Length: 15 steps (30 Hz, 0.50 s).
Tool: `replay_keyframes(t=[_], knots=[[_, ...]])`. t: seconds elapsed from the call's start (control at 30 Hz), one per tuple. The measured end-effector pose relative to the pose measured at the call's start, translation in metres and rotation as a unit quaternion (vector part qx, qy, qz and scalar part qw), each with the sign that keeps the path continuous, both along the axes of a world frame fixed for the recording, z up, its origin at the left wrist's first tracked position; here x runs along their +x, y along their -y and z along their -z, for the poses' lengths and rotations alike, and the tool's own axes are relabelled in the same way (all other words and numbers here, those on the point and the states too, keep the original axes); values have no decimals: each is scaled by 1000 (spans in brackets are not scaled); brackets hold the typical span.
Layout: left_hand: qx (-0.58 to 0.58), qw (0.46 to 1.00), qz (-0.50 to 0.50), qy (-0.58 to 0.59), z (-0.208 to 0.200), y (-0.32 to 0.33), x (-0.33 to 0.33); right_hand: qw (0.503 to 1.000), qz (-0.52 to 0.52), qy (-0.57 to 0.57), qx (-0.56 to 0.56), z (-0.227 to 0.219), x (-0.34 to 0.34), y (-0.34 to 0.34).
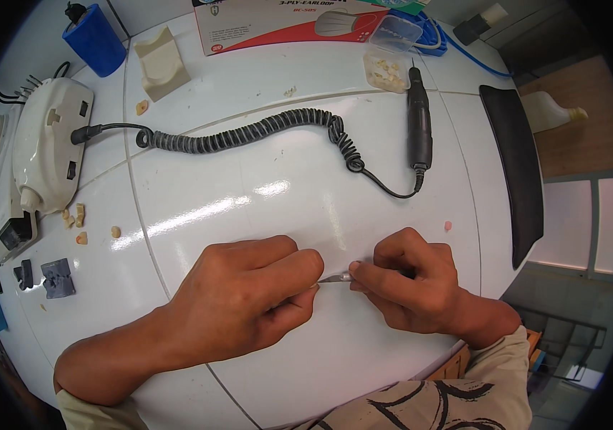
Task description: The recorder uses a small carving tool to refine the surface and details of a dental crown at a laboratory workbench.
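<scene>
My right hand [417, 283] is closed around a small knife [335, 278] with a silver ferrule and a short pointed blade. The blade points left, toward my left hand [260, 290]. My left hand is closed in a pinch, its thumb and forefinger meeting at the blade's tip. What it holds, if anything, is hidden by the fingers. Both hands are close together over the white tiled tabletop [364, 358], near its front edge.
A black rotary handpiece [419, 122] joins a cream control box [52, 143] by a coiled cord [249, 131]. Behind stand a mask box [285, 29], a clear case of tooth-like pieces [386, 72], a blue holder [95, 39] and a cream block [161, 64]. Grey blocks [58, 278] lie left.
</scene>
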<state>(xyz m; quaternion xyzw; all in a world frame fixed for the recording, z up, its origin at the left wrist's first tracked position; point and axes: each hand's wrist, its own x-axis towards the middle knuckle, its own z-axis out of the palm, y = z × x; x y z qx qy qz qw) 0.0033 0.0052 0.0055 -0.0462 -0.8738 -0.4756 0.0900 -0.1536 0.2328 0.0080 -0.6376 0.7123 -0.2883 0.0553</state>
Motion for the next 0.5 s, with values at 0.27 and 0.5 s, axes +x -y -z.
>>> replay_keyframes(t=[0.27, 0.5], knots=[[17, 1000, -3, 2, 3, 0, 1, 1000, 6, -9, 1, 1, 1, 0], [28, 999, 6, 29, -2, 1, 0, 1000, 3, -7, -5, 1, 1, 1]])
